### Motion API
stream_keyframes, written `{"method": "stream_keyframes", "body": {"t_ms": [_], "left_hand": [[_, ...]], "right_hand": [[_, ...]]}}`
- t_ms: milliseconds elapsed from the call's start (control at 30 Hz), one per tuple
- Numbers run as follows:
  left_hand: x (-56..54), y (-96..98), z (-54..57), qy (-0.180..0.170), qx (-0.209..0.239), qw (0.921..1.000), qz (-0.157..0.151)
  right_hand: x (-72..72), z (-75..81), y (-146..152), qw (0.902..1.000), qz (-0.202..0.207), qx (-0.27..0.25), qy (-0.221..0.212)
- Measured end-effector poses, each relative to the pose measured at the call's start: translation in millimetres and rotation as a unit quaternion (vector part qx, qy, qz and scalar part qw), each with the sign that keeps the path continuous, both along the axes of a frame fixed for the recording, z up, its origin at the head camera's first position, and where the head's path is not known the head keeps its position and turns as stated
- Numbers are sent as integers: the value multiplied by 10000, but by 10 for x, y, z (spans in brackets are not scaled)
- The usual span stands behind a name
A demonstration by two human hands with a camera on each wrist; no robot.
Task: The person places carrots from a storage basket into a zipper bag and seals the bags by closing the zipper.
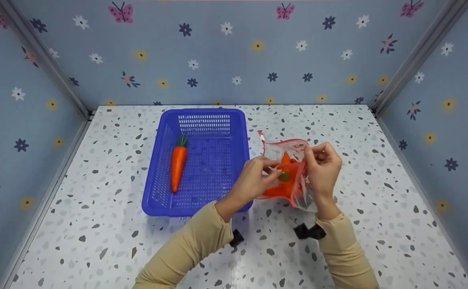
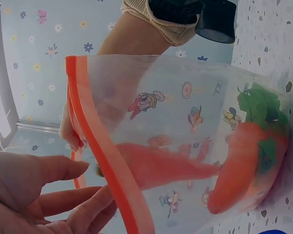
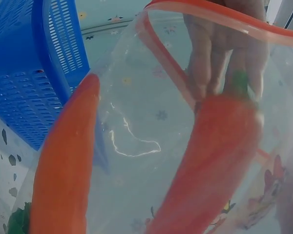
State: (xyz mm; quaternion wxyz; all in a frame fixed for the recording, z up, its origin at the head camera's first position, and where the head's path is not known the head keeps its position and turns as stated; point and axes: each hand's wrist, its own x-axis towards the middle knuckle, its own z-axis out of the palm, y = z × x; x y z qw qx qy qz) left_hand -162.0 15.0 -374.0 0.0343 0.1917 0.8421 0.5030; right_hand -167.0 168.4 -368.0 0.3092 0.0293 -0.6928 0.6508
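A person's two hands work at the mouth of a clear, red-trimmed zip bag [image 2: 185, 129] standing on a speckled table [image 1: 105, 168], just right of a blue basket [image 1: 206, 111]. The left hand [image 1: 254, 176], the nearer of the two to the basket, appears to pinch a red pepper [image 3: 212, 156] by its green-stemmed end; how firm that hold is cannot be told. The right hand [image 1: 325, 170] grips the bag's red edge on the right side. The relation that counts is between pepper and opening: stem up at the left hand's fingertips, body inside the bag, long axis slanting down toward the bottom, where the tapered end meets or overlaps what looks like a leafy-topped carrot [image 2: 237, 165]. By all appearances, the left hand alone governs the pepper while the right steadies the bag. To the left of both hands, another carrot [image 1: 178, 164] lies near the basket's left wall, its long axis running near to far, green top at the far end.
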Motion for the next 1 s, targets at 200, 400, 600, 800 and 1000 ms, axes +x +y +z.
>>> {"method": "stream_keyframes", "body": {"t_ms": [200,400,600,800,1000], "left_hand": [[-15,43,6,323,417,9986,-2],[-53,-24,41,333,685,9970,100],[-140,-147,107,570,759,9948,374],[-296,-301,147,820,779,9908,743],[-493,-469,146,830,594,9875,1205]], "right_hand": [[5,-17,-1,9999,55,-25,137],[10,-10,8,10000,-6,-1,60],[7,-4,9,9999,50,-80,61],[12,2,8,9999,115,-88,56],[9,8,4,9999,103,-85,44]]}}
